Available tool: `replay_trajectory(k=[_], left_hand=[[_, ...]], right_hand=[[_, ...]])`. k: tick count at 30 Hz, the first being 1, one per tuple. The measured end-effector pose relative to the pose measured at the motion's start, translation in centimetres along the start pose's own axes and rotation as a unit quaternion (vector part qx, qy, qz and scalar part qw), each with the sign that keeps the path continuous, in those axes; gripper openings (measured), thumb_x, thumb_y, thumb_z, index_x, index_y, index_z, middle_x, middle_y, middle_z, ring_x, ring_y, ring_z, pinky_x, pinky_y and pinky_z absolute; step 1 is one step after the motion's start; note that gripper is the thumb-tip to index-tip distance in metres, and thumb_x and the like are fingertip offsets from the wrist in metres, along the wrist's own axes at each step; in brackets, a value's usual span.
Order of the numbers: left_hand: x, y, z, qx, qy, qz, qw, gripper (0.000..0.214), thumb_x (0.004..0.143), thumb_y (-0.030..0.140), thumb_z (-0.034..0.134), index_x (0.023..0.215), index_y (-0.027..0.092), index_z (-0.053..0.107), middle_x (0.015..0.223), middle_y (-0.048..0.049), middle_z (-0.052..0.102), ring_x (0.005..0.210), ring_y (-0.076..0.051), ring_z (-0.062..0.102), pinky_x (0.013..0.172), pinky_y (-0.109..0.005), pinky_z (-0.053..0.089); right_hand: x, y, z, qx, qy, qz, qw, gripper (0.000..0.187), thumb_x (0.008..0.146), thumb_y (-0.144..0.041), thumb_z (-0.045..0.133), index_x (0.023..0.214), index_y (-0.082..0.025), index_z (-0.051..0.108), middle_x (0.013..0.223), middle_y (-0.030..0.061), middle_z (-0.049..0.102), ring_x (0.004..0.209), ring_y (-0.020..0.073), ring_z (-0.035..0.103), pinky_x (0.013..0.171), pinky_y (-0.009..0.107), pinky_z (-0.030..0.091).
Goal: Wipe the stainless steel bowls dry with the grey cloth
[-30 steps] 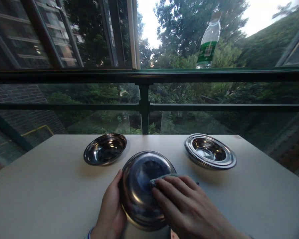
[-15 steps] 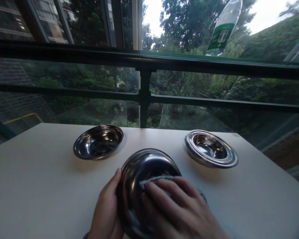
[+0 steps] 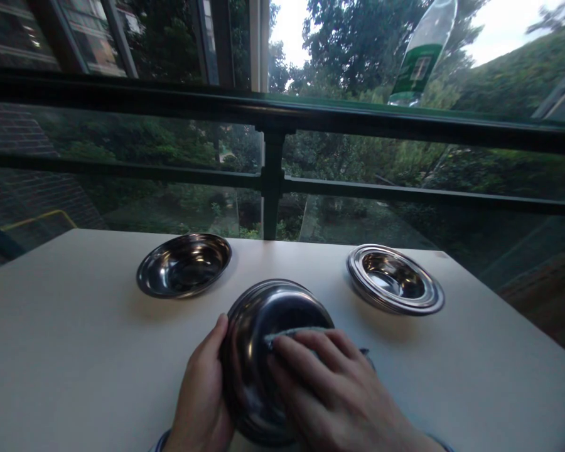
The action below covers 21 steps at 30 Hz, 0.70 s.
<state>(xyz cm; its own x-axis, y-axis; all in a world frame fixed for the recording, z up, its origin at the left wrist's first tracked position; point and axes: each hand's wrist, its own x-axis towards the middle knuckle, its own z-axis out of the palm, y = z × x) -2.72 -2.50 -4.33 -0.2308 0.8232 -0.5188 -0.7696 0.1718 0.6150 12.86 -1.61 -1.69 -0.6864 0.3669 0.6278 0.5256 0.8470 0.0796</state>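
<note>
A steel bowl point(image 3: 258, 326) lies upside down and tilted toward me at the table's near middle. My left hand point(image 3: 202, 395) is wrapped round its left rim, holding it. My right hand point(image 3: 329, 389) presses a grey-blue cloth point(image 3: 289, 333) flat against the bowl's outer bottom, fingers stretched over the cloth. A corner of the cloth shows at the right of my fingers.
Two more steel dishes stand upright on the pale table point(image 3: 75, 351): a plain one point(image 3: 183, 273) at back left, a ridged-rim one point(image 3: 394, 287) at back right. A dark railing point(image 3: 273, 119) runs behind the table, with a green-labelled plastic bottle point(image 3: 421, 56) on it.
My right hand with the cloth has slid leftward and down over the bowl's bottom. The view has tipped down slightly; the left hand keeps its hold.
</note>
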Motion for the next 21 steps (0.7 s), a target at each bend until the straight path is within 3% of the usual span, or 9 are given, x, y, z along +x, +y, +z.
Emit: replay_trajectory(k=[5,9,12,16,21], left_hand=[[0.05,0.01,0.21,-0.018,-0.004,-0.01,1.0,0.016,0.081,0.023,0.054,0.086,0.011,0.064,0.077,-0.0082,0.071,0.072,-0.021,0.068,0.065,-0.033,0.056],[-0.01,-0.03,0.32,-0.013,0.015,-0.003,1.0,0.015,0.081,0.023,0.054,0.083,0.012,0.064,0.074,-0.0079,0.071,0.069,-0.021,0.068,0.064,-0.033,0.056],[0.02,-0.05,0.41,-0.021,0.014,0.001,1.0,0.016,0.081,0.022,0.053,0.087,0.012,0.065,0.076,-0.0075,0.071,0.069,-0.021,0.068,0.064,-0.033,0.056],[0.17,-0.03,0.61,-0.017,0.028,-0.007,0.999,0.016,0.082,0.02,0.051,0.083,0.011,0.064,0.075,-0.0077,0.071,0.072,-0.021,0.068,0.065,-0.033,0.056],[0.21,-0.03,0.58,-0.01,0.021,-0.013,1.0,0.019,0.083,0.022,0.051,0.084,0.011,0.066,0.075,-0.0081,0.072,0.072,-0.021,0.068,0.066,-0.034,0.056]], right_hand=[[-0.07,0.19,-0.02,-0.008,-0.053,0.046,0.998,0.025,0.09,-0.02,0.045,0.109,-0.013,0.059,0.113,0.0083,0.062,0.097,0.0231,0.052,0.075,0.036,0.036],[-0.06,0.28,0.14,0.026,-0.03,0.008,0.999,0.021,0.089,-0.018,0.046,0.104,-0.015,0.06,0.109,0.0057,0.063,0.092,0.0204,0.053,0.073,0.035,0.036],[0.07,0.36,0.1,0.016,-0.079,0.064,0.995,0.024,0.089,-0.019,0.046,0.111,-0.015,0.057,0.115,0.0076,0.06,0.096,0.0221,0.051,0.076,0.036,0.035],[0.18,0.47,-0.01,0.047,-0.08,0.025,0.995,0.022,0.09,-0.021,0.046,0.107,-0.015,0.059,0.11,0.0065,0.061,0.094,0.021,0.052,0.075,0.035,0.036],[0.06,0.76,0.03,0.01,-0.096,0.085,0.992,0.023,0.09,-0.019,0.046,0.108,-0.014,0.058,0.114,0.0087,0.06,0.095,0.0234,0.051,0.076,0.037,0.035]])
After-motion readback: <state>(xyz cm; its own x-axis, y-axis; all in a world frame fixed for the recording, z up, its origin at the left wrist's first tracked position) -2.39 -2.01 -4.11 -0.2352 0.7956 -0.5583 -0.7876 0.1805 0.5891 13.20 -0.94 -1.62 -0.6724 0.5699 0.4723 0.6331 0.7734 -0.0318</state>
